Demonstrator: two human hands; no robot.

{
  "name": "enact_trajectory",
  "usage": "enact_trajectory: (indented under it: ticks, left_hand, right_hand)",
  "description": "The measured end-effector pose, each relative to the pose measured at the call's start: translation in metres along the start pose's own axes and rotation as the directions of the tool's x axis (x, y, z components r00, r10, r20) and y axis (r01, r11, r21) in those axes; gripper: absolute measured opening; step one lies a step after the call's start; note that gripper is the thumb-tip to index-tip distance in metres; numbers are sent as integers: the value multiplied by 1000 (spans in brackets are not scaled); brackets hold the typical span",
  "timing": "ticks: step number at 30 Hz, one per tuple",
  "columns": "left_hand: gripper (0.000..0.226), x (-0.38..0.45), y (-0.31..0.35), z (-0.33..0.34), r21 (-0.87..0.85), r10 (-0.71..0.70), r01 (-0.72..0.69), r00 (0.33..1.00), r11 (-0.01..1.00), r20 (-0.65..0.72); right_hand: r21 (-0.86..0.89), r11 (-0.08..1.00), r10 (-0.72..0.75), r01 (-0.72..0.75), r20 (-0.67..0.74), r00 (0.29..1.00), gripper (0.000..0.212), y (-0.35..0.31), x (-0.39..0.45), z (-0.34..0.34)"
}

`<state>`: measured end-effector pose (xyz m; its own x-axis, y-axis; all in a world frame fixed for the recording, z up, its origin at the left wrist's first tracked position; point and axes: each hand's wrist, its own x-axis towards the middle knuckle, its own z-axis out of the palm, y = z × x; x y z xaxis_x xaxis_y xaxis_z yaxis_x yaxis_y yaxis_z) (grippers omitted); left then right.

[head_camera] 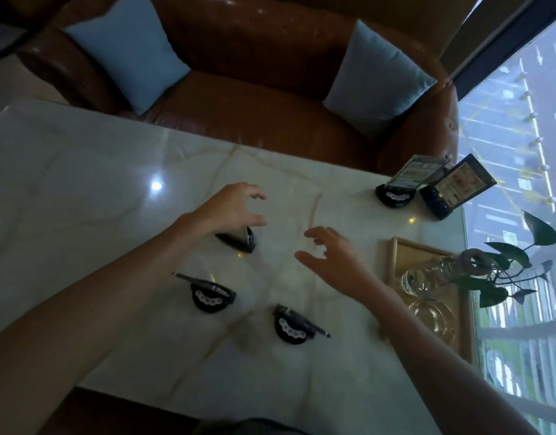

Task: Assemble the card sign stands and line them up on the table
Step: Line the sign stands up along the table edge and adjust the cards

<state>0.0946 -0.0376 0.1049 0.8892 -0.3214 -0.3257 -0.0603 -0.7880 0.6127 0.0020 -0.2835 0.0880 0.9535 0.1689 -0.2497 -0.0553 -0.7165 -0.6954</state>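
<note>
- While our left hand (229, 208) is hovering over the far black base (237, 240) at mid-tabletop, its fingers (254, 196) are spread apart and clamped on nothing.
- Our right hand (330, 262) is floating just right of that base, fingers also apart and empty, above the bare marble tabletop (82, 183).
- Two more bases are lying nearer us: one near-left (211, 296) and one near-centre (291, 328), each with its dark clip piece lying flat rather than standing.
- Two finished stands, the curved-base one (399, 186) and the boxy one (449, 193), are standing side by side at the far right edge with cards upright.
- We are judging that the far base comes next: steadying it with the left hand, then raising its holder with the right.
- We are keeping clear of the wooden tray (396, 255) of glassware at right.
</note>
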Motion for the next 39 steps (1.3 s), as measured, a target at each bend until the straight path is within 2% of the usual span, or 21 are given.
enact_trajectory:
  ticks: [3, 8, 13, 17, 20, 26, 33, 39]
  left_hand:
    - [59, -14, -20, 6, 63, -12, 10, 999, 998, 30]
    - [49, -20, -43, 12, 197, 41, -40, 999, 980, 4]
    - [42, -11, -57, 15, 343, 86, -66, 995, 937, -43]
    - [42, -2, -71, 17, 388, 62, -34, 996, 921, -60]
    - [37, 8, -71, 18, 308, 42, -23, 997, 951, -57]
    - [17, 50, -31, 19, 261, 96, -100, 995, 960, 31]
    - [25, 140, 38, 30, 180, 185, -193, 981, 965, 63]
    - [32, 218, 82, 41, 186, 247, -253, 967, 949, 56]
  right_hand:
    - [-31, 999, 29, -26, 110, 993, 49, -6, -29, 19]
    - [-205, 978, 103, -44, 284, 953, 61, -2, -63, 39]
    - [-402, 915, 171, -43, 287, 942, 34, 6, -75, 51]
    - [-404, 909, 234, -105, 284, 930, 12, 13, -73, 54]
    - [-384, 912, 232, -146, 190, 954, 12, 19, -61, 41]
    - [-271, 924, 261, -269, -65, 963, 12, 43, -3, -16]
    - [-153, 941, 239, -301, -328, 914, 21, 79, 91, -96]
    - [-182, 925, 234, -334, -422, 876, 26, 104, 156, -136]
